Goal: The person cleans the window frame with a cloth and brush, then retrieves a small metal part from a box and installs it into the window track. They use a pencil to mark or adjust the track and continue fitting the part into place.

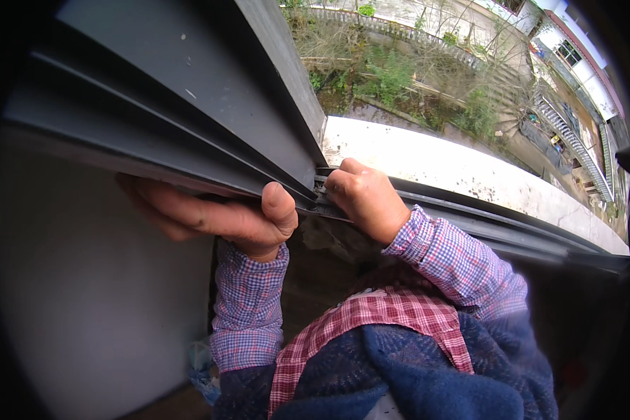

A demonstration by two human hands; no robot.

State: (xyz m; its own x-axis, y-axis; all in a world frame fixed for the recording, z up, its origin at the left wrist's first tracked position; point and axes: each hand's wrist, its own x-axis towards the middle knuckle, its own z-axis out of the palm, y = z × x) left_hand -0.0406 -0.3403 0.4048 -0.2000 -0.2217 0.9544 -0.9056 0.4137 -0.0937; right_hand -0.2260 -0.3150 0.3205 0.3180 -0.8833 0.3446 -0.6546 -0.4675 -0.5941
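Note:
A dark grey metal window frame (182, 84) runs from the upper left down to a corner at the middle of the head view. Beneath its near edge lies my left hand (224, 218), fingers stretched out along the frame and thumb raised near the corner. My right hand (369, 199) is closed, its fingertips down in the corner where the upright frame meets the lower window track (462, 218). Whatever those fingers may hold is hidden. Dark debris (321, 192) shows in the corner beside them.
Outside the track is a pale, speckled stone ledge (427, 154). Beyond and far below lie bushes (392, 77), a path and a white building (574, 49). A pale wall (105, 266) stands at the left, with a crumpled bluish plastic bag (204, 371) low beside it.

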